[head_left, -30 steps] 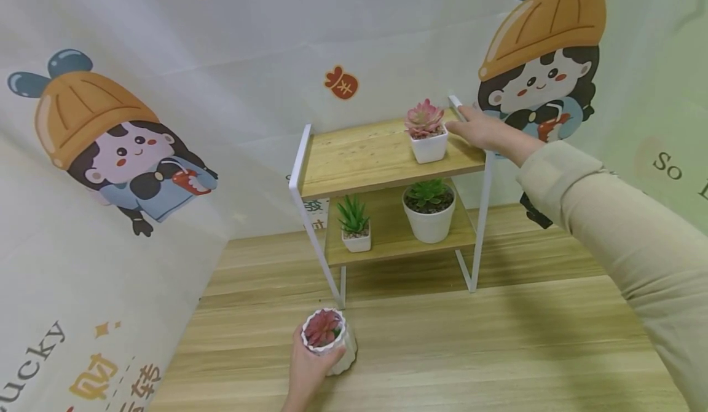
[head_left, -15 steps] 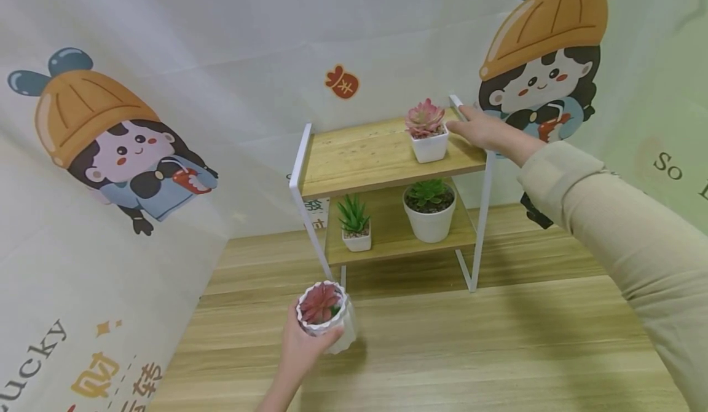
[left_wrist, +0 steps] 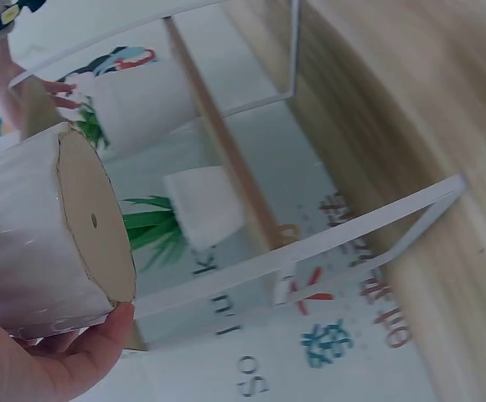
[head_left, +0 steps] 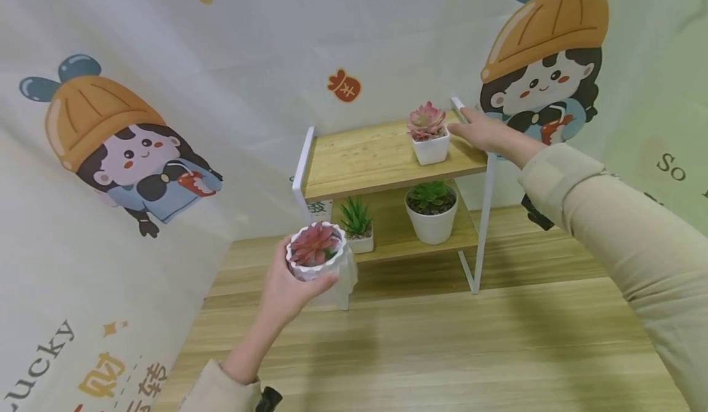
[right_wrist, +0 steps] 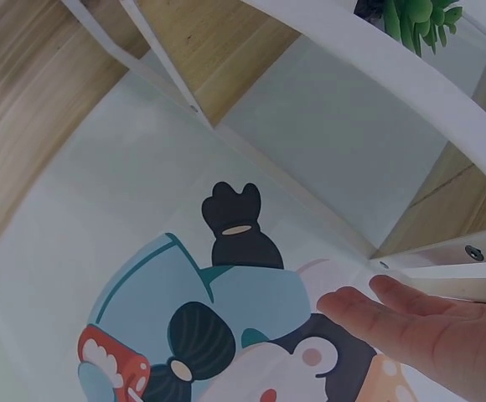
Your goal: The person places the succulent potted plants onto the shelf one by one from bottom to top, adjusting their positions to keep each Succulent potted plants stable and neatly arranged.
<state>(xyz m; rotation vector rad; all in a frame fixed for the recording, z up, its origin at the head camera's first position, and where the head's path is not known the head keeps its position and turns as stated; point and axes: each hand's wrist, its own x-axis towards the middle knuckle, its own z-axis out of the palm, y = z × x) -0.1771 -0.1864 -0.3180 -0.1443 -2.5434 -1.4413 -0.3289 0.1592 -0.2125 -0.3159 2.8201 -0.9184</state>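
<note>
My left hand (head_left: 290, 286) grips a white, wavy-rimmed plant pot (head_left: 345, 270) with a dark-red succulent (head_left: 314, 244) inside. The pot is raised above the table, in front of the rack's left leg. In the left wrist view the pot's flat beige base (left_wrist: 98, 213) shows. At the top right of the two-tier rack (head_left: 354, 160), my right hand (head_left: 487, 134) rests on the side rail, with fingers fairly straight in the right wrist view. Close to its fingertips stands a square white pot (head_left: 432, 149) with a pink succulent (head_left: 426, 120).
The lower shelf bears a small pot with a spiky green plant (head_left: 356, 215) and a larger round white pot (head_left: 433, 224) with a green succulent. The rack has white metal legs (head_left: 482, 233) on a wood-grain table (head_left: 442, 350). A printed cloth (head_left: 260, 110) hangs behind.
My left hand has lifted the wavy-rimmed pot from the table, up and slightly left, so it now overlaps the lower shelf's left end. The right hand stays at the rack.
</note>
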